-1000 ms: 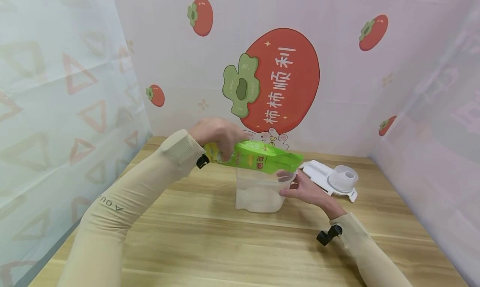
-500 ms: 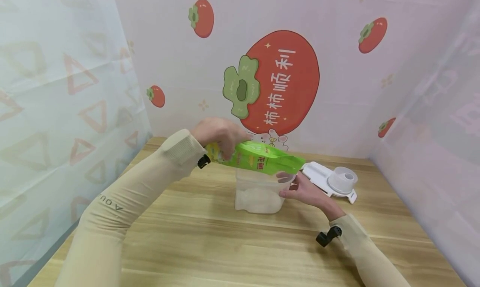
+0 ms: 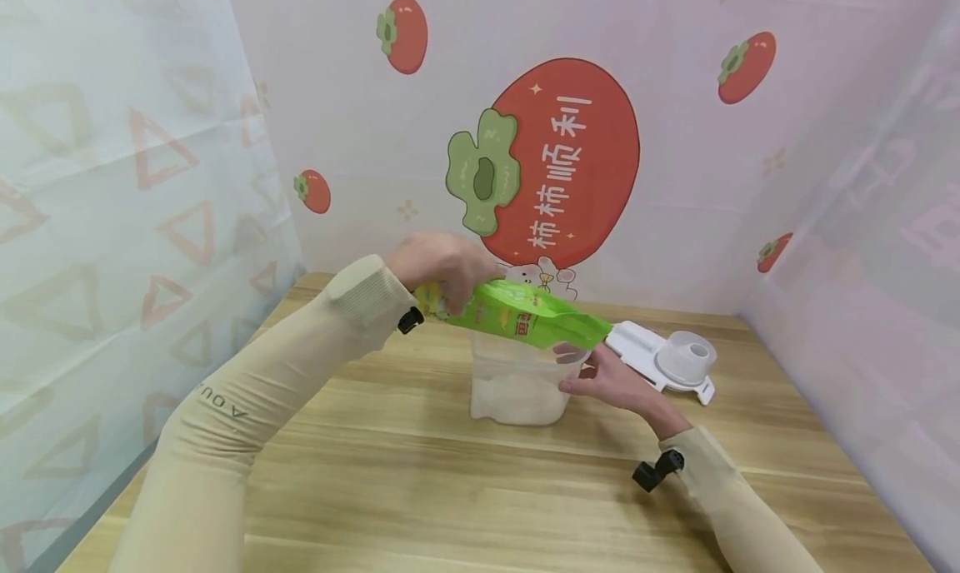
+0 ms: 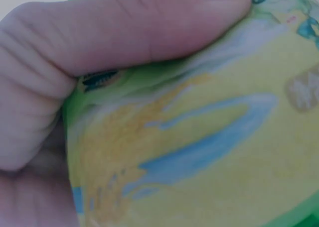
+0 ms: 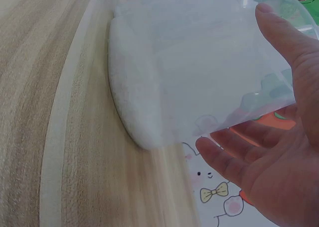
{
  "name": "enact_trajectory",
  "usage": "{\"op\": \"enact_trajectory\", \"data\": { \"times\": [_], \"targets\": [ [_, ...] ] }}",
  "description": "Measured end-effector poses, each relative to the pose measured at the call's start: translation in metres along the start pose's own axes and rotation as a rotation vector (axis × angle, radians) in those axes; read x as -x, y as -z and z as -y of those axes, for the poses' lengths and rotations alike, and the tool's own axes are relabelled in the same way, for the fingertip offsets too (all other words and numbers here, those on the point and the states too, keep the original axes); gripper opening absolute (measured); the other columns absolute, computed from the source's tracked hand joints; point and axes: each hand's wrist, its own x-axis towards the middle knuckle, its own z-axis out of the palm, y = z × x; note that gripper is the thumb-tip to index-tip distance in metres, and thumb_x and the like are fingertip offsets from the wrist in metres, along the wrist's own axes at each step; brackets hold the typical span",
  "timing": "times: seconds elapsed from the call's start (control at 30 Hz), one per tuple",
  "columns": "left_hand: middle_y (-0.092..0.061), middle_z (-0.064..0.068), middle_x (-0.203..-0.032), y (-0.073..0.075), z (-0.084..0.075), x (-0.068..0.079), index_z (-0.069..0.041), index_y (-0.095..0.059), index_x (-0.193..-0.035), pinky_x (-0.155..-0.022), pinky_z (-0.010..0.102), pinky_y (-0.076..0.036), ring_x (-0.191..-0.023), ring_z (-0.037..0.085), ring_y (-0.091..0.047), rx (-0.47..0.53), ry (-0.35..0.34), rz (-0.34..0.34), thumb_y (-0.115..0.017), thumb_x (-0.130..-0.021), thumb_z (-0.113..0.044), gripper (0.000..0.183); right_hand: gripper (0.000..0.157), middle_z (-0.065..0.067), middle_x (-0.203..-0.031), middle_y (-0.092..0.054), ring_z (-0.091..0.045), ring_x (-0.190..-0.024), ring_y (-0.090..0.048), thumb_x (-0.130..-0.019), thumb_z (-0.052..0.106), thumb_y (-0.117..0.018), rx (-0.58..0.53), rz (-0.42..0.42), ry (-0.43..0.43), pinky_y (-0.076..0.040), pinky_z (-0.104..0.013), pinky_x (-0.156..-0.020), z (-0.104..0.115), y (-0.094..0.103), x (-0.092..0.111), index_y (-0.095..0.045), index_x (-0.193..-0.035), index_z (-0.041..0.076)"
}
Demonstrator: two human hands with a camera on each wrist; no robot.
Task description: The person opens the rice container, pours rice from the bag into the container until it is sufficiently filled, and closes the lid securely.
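Note:
A green and yellow rice bag (image 3: 517, 313), printed with golden grain ears, lies tilted in the air, its right end lower. My left hand (image 3: 444, 265) grips its left end from above; the left wrist view shows the thumb (image 4: 149, 28) across its printed face. Under the bag stands a clear plastic container (image 3: 517, 361) with a white, grainy layer (image 3: 521, 398) at the bottom. With the thumb on one side and fingers on another, my right hand (image 3: 611, 377) holds the container's right wall near the rim. The bag covers much of the container's top.
A white lid (image 3: 637, 348) bearing a clear cup (image 3: 686, 355) lies on the wooden table (image 3: 450, 490), right of the container and behind my right hand. Printed cloth walls (image 3: 337, 98) stand at the back and both sides.
The bag's right end has shifted slightly to the right, with my left hand moving a little along with it. The right hand and container stay in place.

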Motion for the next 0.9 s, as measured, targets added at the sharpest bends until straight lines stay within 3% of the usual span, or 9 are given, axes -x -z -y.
{"op": "enact_trajectory", "data": {
  "times": [0.37,0.9],
  "targets": [
    [-0.062,-0.002,-0.114,0.0006,-0.0010,-0.0014,-0.031,-0.053,-0.132,-0.080,0.036,-0.054,-0.104,0.021,-0.058,-0.026,0.021,-0.005,-0.076,-0.078,-0.005,0.065,0.074,-0.029,-0.137,-0.050,-0.041,-0.122,-0.055,-0.084,0.016,-0.076,0.000,-0.008,0.007,-0.053,-0.033,-0.089,-0.0003,0.0007,0.0014,-0.036,-0.146,0.019],
    [-0.061,-0.003,-0.114,-0.0030,-0.0057,-0.0035,-0.027,-0.055,-0.125,-0.082,0.037,-0.053,-0.104,0.020,-0.057,-0.054,0.029,-0.025,-0.075,-0.080,-0.005,0.054,0.075,-0.027,-0.136,-0.053,-0.040,-0.121,-0.056,-0.082,0.016,-0.079,0.004,-0.013,0.001,-0.054,-0.031,-0.089,0.0019,0.0003,0.0004,-0.038,-0.145,0.019]
  ]
}}
